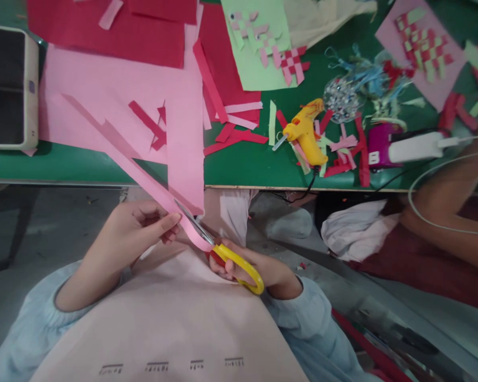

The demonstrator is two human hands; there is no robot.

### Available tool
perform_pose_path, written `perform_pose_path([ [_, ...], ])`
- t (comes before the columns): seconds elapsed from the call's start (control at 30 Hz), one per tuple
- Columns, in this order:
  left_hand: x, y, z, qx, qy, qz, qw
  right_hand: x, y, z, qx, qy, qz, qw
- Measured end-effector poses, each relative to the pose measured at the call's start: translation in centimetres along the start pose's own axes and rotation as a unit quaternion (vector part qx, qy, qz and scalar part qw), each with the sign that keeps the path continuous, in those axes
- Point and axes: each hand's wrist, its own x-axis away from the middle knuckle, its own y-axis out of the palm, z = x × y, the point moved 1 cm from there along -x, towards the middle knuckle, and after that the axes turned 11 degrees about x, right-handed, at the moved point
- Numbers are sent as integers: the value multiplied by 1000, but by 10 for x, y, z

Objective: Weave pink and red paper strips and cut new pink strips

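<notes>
My left hand (143,233) pinches a long pink paper strip (141,178) between thumb and fingers, above my lap. The strip slants up and left over the table edge, and its near end curls beside the scissors. In my right hand (239,262) are scissors (242,268) with yellow and red handles, their blades pointing up and left along the strip. Whether the blades are fully closed I cannot tell. Just beyond, a large pink paper sheet (87,90) lies on the green table, with part of it hanging over the front edge.
Red paper sheets (143,37) and cut scraps lie on the table. A yellow glue gun (306,132) rests right of centre, its cord over the edge. Woven paper fish (292,63) sit on green paper (255,69). A phone (10,87) lies left. Another person's arm (458,185) is at right.
</notes>
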Motion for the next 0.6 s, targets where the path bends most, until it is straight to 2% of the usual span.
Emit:
perform_pose_path([
  [0.17, 1, 2, 1, 24, -7, -15, 1000, -3, 1, -8, -1, -54, 10, 999],
  [0.5, 1, 4, 4, 26, -4, -16, 1000, -2, 2, -4, -46, -46, 7, 998],
  [0.6, 2, 4, 4, 36, -10, -15, 999, -3, 1, -1, -41, -14, 14, 999],
])
